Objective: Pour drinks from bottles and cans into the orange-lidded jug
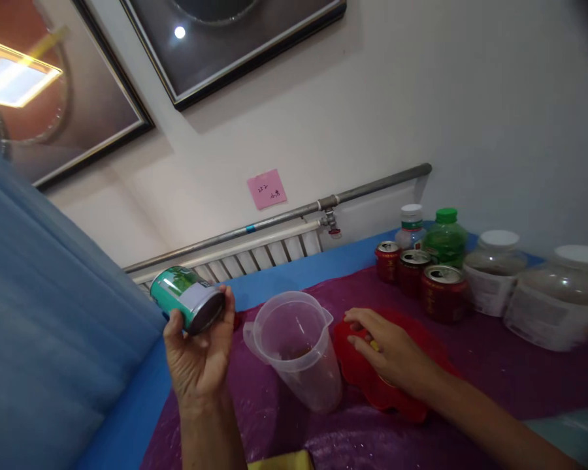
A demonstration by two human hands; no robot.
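Note:
My left hand (200, 356) is wrapped round a green tin can (181, 294) with a white label, lifted and tilted on its side at the left. Its dark metal end points toward the right and down. Just right of that hand stands a translucent plastic pitcher (304, 359), upright, with a little dark matter inside. Over a red scalloped tray (367, 382), my right hand (392, 349) has its fingers curled in. A small yellow bit (374, 345) shows at those fingers; its kind is unclear.
Several red drink cans (445, 297) stand at the right, before a green-capped bottle (445, 241), a white-capped bottle (411, 225) and two clear jars (494, 274). A yellow object (284, 461) lies at the near edge. Blue curtain (53, 313) hangs left; a radiator (262, 254) runs behind.

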